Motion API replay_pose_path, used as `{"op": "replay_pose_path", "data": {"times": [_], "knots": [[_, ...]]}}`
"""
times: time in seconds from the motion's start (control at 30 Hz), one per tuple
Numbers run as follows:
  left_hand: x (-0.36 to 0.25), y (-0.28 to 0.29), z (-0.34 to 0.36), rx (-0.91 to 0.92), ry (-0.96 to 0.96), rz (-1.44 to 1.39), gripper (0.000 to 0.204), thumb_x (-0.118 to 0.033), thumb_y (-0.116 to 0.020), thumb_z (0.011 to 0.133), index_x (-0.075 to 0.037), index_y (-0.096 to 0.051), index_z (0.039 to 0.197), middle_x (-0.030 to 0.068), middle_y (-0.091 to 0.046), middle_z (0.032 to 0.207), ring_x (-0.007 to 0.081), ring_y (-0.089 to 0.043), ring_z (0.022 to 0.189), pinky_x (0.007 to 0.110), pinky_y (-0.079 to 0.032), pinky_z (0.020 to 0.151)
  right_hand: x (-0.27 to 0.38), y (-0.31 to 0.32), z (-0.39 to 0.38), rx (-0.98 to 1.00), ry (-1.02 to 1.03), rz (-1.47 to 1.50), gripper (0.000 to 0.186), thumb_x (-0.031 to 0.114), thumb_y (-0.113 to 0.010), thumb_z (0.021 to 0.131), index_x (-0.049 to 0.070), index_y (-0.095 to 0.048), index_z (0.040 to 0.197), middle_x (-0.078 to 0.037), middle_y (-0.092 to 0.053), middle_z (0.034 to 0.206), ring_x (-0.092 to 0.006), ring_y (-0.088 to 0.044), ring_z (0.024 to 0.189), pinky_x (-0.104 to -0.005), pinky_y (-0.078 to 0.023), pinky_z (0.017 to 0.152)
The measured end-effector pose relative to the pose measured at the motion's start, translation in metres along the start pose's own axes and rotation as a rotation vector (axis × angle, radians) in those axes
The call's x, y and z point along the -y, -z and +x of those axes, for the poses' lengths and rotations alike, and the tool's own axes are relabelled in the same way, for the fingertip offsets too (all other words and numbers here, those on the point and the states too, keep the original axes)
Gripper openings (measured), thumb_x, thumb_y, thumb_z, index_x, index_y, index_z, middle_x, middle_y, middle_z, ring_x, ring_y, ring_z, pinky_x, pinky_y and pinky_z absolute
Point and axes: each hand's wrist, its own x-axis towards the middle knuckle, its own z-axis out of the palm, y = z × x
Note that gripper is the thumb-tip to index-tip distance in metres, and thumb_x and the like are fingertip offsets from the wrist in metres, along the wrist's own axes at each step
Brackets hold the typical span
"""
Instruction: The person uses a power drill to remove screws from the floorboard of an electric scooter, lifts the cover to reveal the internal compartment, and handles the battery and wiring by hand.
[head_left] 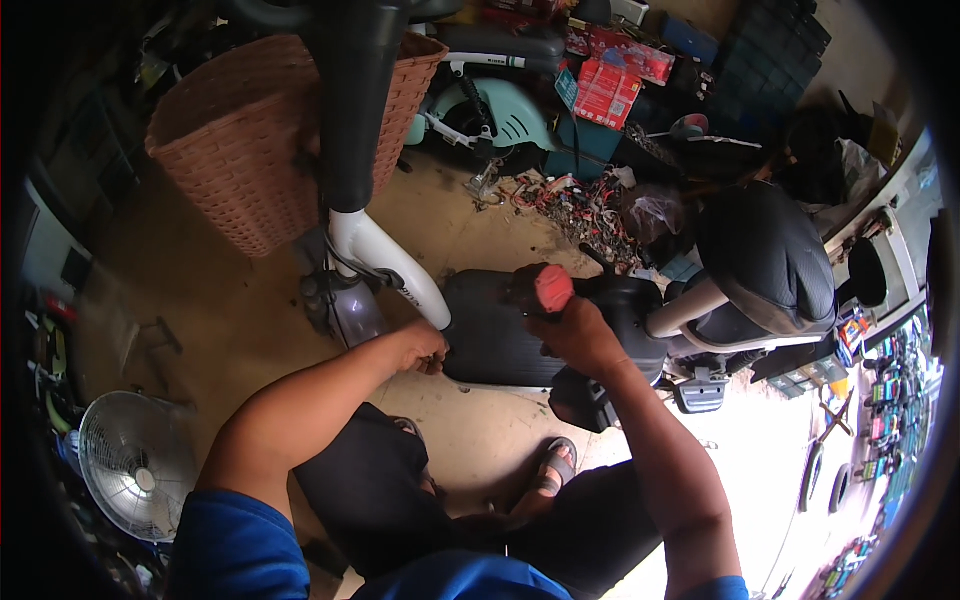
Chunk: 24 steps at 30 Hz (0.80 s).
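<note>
An electric scooter with a white frame tube (390, 262) and a black footboard (485, 335) stands across in front of me. My right hand (580, 338) is wrapped round the grip of a red and black cordless drill (553, 288) above the footboard. The drill's dark battery base hangs below my wrist, on the near side of the board. The drill's tip is hard to make out against the black board. My left hand (424, 350) is closed at the footboard's front near corner, by the foot of the white tube. Whatever its fingers pinch, if anything, is hidden.
A brown woven basket (240, 150) hangs at the front; a black padded seat (765, 260) is at the right. Behind lie a heap of scraps (580, 215), a red box (606, 93) and a mint-green scooter (515, 115). A fan (140, 465) stands at lower left.
</note>
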Motion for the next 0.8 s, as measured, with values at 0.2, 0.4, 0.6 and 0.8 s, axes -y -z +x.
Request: {"op": "replay_pose_path", "data": {"times": [0.2,0.4,0.6,0.8], "knots": [[0.002,0.003,-0.002,-0.132,-0.013,0.078,0.010,0.004,-0.062,0.081,-0.001,-0.057,0.088,0.0116,-0.056,0.071,0.0242,-0.059,0.058,0.038,-0.056,0.052,0.000,-0.037,0.041,-0.094,0.251,-0.178,0.027,0.023,-0.070,0.081,-0.003,-0.063,0.086,-0.016,-0.065,0.067,-0.0259,-0.066,0.060,-0.0379,-0.050,0.059],[0.002,-0.005,-0.004,-0.165,-0.073,0.047,0.022,-0.002,-0.070,0.079,-0.001,-0.059,0.098,0.0107,-0.057,0.072,0.0231,-0.055,0.051,0.035,-0.049,0.043,0.004,-0.049,0.056,-0.113,0.194,-0.342,0.032,0.030,-0.072,0.079,-0.001,-0.064,0.081,-0.017,-0.065,0.065,-0.0310,-0.067,0.063,-0.0404,-0.052,0.062],[-0.009,-0.015,-0.017,-0.259,-0.133,0.139,0.016,-0.005,-0.071,0.081,-0.004,-0.060,0.093,0.0062,-0.054,0.070,0.0185,-0.053,0.055,0.033,-0.049,0.045,-0.013,-0.050,0.072,-0.112,0.199,-0.328,0.032,0.029,-0.072,0.079,-0.001,-0.064,0.083,-0.016,-0.065,0.065,-0.0295,-0.068,0.063,-0.0406,-0.052,0.061],[-0.007,-0.014,-0.014,-0.242,-0.113,0.081,0.021,-0.006,-0.073,0.081,-0.008,-0.060,0.097,0.0026,-0.054,0.079,0.0167,-0.049,0.061,0.033,-0.048,0.050,0.001,-0.051,0.081,-0.041,0.225,-0.307,0.028,0.025,-0.068,0.080,-0.002,-0.066,0.088,-0.018,-0.067,0.069,-0.0317,-0.069,0.068,-0.0408,-0.054,0.064]]}}
